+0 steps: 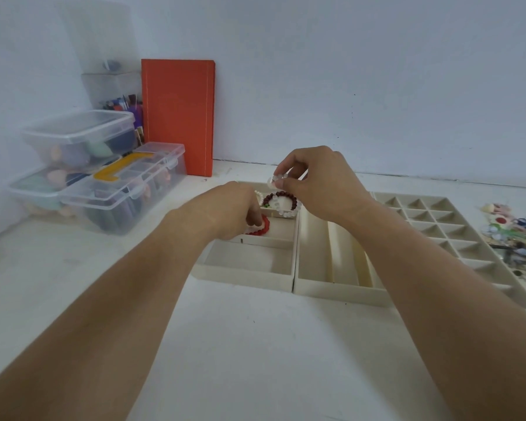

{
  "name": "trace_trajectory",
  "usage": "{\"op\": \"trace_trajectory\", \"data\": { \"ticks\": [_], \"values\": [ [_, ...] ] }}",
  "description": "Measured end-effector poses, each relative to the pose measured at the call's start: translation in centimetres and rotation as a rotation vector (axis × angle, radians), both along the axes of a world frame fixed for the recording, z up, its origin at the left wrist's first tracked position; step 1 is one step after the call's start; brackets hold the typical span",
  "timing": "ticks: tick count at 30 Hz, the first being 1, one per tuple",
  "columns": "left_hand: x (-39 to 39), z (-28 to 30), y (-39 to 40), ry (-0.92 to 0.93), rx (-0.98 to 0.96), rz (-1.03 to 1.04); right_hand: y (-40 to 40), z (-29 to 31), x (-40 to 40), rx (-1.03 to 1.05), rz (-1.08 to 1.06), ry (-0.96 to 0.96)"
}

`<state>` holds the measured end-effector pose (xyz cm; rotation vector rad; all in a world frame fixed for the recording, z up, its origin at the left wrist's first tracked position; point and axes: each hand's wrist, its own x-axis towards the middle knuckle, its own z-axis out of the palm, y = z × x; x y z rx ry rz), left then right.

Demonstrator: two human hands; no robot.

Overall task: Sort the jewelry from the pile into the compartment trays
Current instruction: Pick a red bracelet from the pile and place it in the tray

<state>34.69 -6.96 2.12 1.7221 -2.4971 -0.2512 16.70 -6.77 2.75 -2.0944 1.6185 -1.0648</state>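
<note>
Frosted white bead bracelet pinched at its top by right hand, hanging in a loop straight down over the far compartment of the left tray, where a dark brown bead bracelet already lies. Drop target directly at 6 o'clock below the pinch; loop plane roughly facing the camera. Right wrist bent, fingers curled together on the beads, forearm reaching in from 5 o'clock. Left hand nearer the middle compartment, fingertips down on a red bead bracelet, clamped or merely pressing: cannot tell. Jewelry pile well apart at 3 o'clock, beyond the grid tray.
</note>
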Motion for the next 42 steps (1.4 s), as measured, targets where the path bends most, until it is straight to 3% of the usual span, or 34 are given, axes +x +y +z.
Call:
{"op": "trace_trajectory", "data": {
  "ticks": [9, 16, 28, 42],
  "values": [
    [0.2, 0.2, 0.3, -0.100, -0.032, 0.054, 0.2, -0.1, 0.2, 0.037, 0.026, 0.018],
    [-0.2, 0.2, 0.3, 0.013, -0.015, 0.025, 0.2, -0.3, 0.4, 0.061, 0.049, 0.030],
    [0.2, -0.1, 0.3, -0.299, -0.226, 0.080, 0.4, -0.4, 1.2, 0.085, 0.115, 0.028],
    [0.3, -0.9, -1.0, -0.022, -0.132, 0.050, -0.2, -2.3, 0.9, 0.135, -0.047, 0.334]
  ]
}}
